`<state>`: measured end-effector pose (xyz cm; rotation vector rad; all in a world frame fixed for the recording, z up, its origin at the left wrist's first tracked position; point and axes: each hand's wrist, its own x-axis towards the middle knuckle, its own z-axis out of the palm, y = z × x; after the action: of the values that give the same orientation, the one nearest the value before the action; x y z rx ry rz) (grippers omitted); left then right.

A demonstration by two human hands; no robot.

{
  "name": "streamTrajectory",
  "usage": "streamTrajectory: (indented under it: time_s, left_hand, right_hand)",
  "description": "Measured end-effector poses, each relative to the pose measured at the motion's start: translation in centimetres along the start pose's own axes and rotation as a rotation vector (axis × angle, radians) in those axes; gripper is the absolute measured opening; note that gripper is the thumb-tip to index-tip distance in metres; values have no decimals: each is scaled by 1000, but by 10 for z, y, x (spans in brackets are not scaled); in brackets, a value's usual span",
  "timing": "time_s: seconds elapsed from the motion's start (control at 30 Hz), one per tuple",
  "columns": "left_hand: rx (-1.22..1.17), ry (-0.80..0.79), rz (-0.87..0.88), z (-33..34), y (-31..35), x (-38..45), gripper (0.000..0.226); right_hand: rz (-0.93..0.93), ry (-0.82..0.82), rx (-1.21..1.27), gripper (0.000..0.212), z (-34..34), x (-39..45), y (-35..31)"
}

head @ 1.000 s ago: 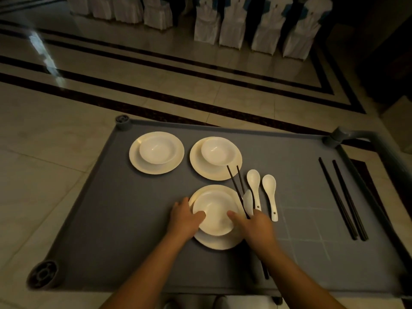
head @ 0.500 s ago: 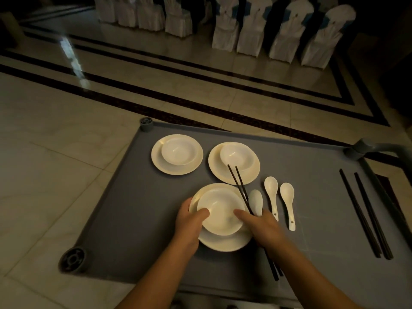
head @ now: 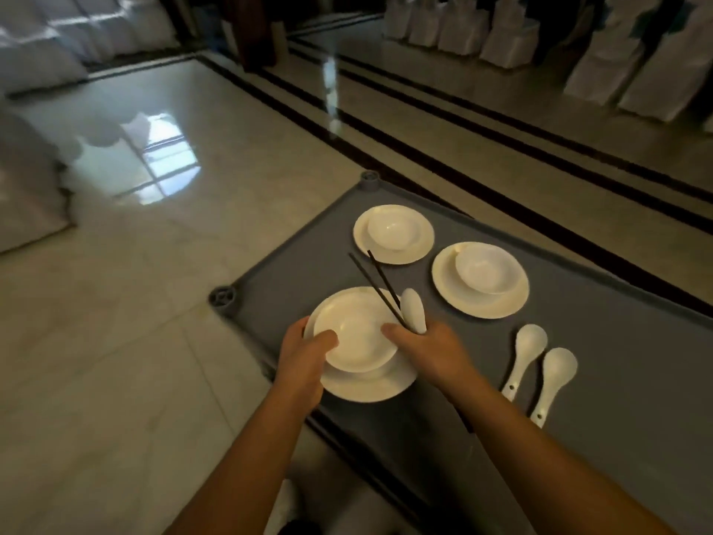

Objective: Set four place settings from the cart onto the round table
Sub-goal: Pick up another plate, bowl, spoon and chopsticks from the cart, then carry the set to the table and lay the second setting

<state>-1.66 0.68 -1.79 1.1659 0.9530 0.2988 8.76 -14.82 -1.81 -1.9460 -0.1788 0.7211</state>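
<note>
1. Polished marble floor [head: 162, 303] with dark inlaid bands runs under a grey service cart [head: 617, 399], and white-covered chairs [head: 636, 63] line the far side; no round table shows in this view.
2. Left hand [head: 301, 353] grips the near plate [head: 370, 384] at its left edge, thumb hooked over the rim of the bowl [head: 355, 330] stacked on it.
3. Right hand [head: 428, 349] holds the other side of that stack, thumb on the bowl's rim, while its fingers also clasp a pair of black chopsticks [head: 376, 285] and a white soup spoon [head: 413, 310].
4. So one whole setting sits gathered in both grips, over the cart's near left corner; I cannot tell whether it has left the deck.
5. Two more plate-and-bowl sets, the far one [head: 393, 233] and the right one [head: 480, 279], and two spoons [head: 540, 364] wait untouched on the cart.
6. Judging from this, the job is early: nothing visibly delivered, this setting to carry, at least two to follow.
</note>
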Motion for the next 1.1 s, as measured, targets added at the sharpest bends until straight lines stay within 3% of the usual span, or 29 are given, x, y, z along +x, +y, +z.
streamTrajectory:
  time_s: [0.17,0.27,0.37,0.53,0.7,0.83,1.1]
  left_hand:
    - [-162,132,38,-68,1,-47,51]
    - [-235,246,66,-114,2,-71,52]
    - [-313,370,99,-167,2,-100,67]
    - [-406,587,141,-269,-16,-149,48]
    - [-431,718,175,-382,-41,-215,59]
    - [-471,881,183,-464,-59,-262,29]
    - [-497,1172,222,-585,-84,-343,41]
  right_hand:
    - [-7,-259,24,45,55,-17,-22]
    - [-64,-371,-18,53,99,-34,-37]
    - [-144,-460,-81,54,152,-59,-52]
    - [-223,-626,-186,48,255,-113,-67]
    - [-271,-785,-263,66,362,-196,-71]
    - [-310,-901,-310,74,443,-261,-80]
    - [-456,-1138,-440,64,576,-367,-99]
